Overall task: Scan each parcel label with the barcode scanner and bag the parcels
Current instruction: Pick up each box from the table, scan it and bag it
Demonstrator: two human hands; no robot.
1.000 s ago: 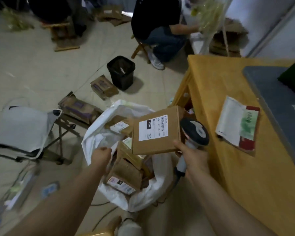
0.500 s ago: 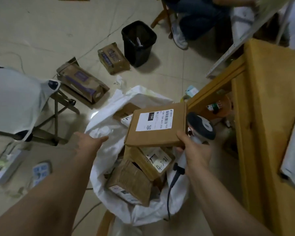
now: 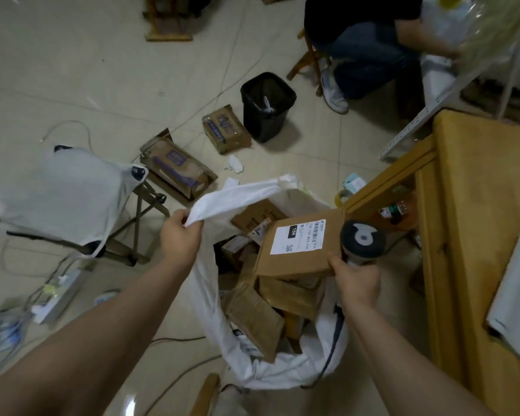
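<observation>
The left hand [image 3: 181, 237] gripped the sack [image 3: 222, 199] rim, lifted at 10 o'clock. The right hand [image 3: 356, 282] clasped both scanner [image 3: 362, 240] and parcel [image 3: 297, 247], label up, over the sack mouth. The table [image 3: 475, 205] stood at 3 o'clock.

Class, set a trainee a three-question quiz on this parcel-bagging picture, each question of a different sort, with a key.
1. True or false: the left hand grips the white bag's rim.
2. Which things does the right hand hold? A) scanner only B) labelled parcel and scanner C) nothing
3. Fill in: the black bin stands on the ____.

Key: 1 true; 2 B; 3 floor.
</observation>
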